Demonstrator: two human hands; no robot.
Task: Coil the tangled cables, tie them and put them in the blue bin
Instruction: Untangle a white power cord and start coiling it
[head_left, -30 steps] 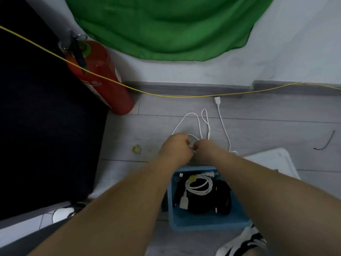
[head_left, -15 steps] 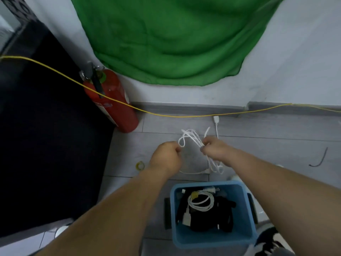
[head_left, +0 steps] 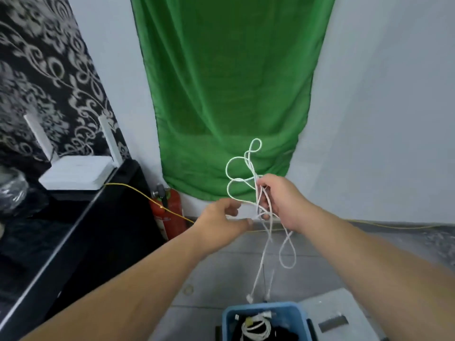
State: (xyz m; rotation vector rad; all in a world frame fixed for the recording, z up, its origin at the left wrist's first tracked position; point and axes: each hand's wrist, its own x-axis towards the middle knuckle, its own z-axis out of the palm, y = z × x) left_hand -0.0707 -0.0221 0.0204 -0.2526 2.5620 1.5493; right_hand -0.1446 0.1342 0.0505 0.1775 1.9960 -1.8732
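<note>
A tangled white cable point(head_left: 237, 178) hangs in the air in front of the green cloth. My right hand point(head_left: 280, 200) is shut on its middle; loops stick up above the hand and two plug ends dangle down toward the blue bin point(head_left: 299, 316). My left hand point(head_left: 225, 217) is just left of it, thumb and fingers pinching a strand near the knot. The bin stands on the floor at the bottom edge and holds a coiled white cable point(head_left: 256, 328) and dark cables.
A green cloth point(head_left: 229, 94) hangs on the white wall ahead. A red fire extinguisher point(head_left: 170, 212) stands by a black cabinet point(head_left: 73, 237) with a white router point(head_left: 76, 172) on top. A yellow wire point(head_left: 147, 196) runs along the wall. A grey lid point(head_left: 337, 313) lies right of the bin.
Both hands have lifted the white cable off the floor up to chest height. The view has tilted up, so the wall and the cabinet top now show.
</note>
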